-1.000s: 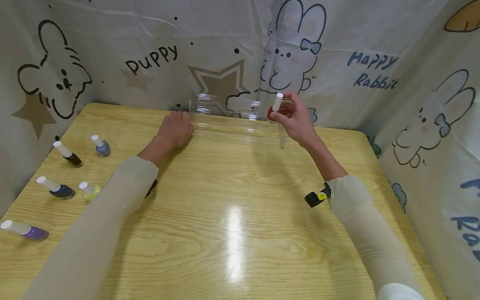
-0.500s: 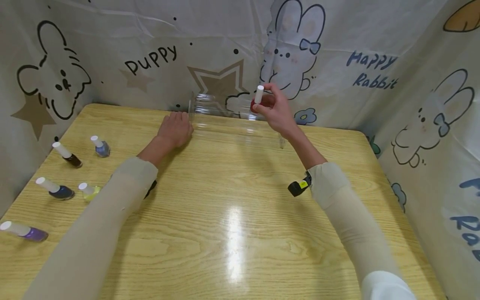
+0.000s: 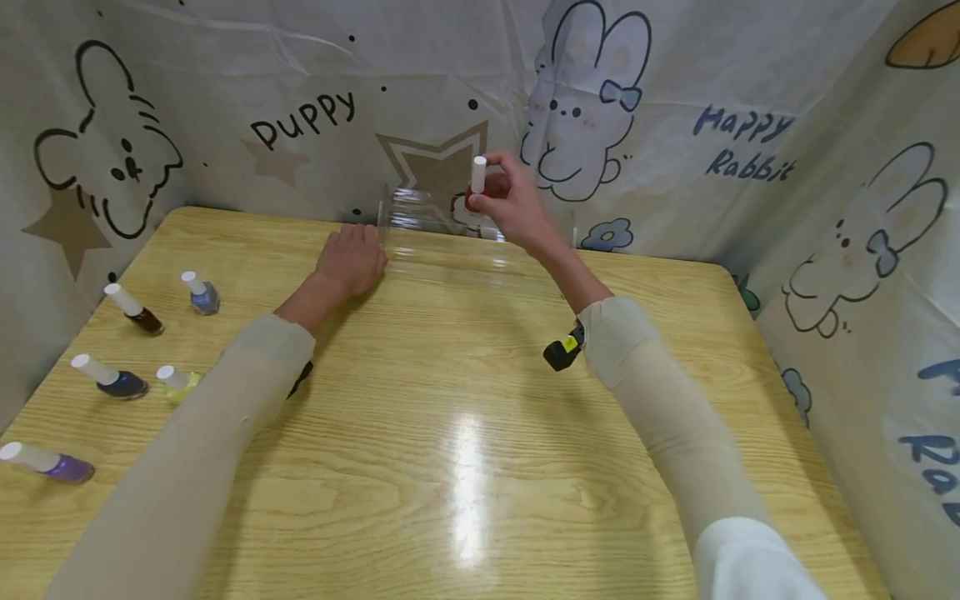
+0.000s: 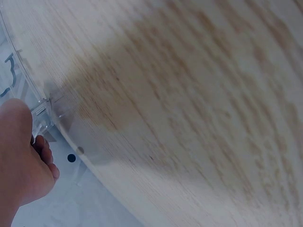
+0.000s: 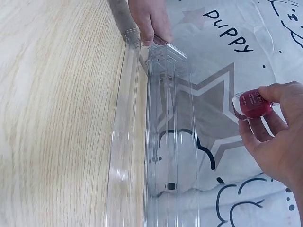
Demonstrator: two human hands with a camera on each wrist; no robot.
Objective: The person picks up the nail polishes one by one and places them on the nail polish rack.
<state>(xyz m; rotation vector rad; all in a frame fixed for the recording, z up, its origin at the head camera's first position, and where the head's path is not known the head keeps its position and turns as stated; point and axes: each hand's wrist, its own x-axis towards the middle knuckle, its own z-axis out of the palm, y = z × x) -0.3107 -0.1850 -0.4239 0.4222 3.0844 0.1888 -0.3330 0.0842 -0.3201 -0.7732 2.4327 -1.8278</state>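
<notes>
A bottle of red nail polish with a white cap is pinched between the thumb and fingers of my right hand, cap up, above the rack. The right wrist view shows the bottle's red body held beside and apart from the rack. That clear plastic stepped rack stands at the table's back edge, against the printed cloth. My left hand grips its left end, fingers curled over the end wall; the left wrist view shows the curled fingers from below.
Several more polish bottles stand at the left of the wooden table: light blue, dark brown, navy, yellow and purple. A printed cloth walls the back and sides.
My right hand has carried the red nail polish leftward and slightly up along the rack, from its right end to near its middle. My left hand has stayed at the rack's left end.
</notes>
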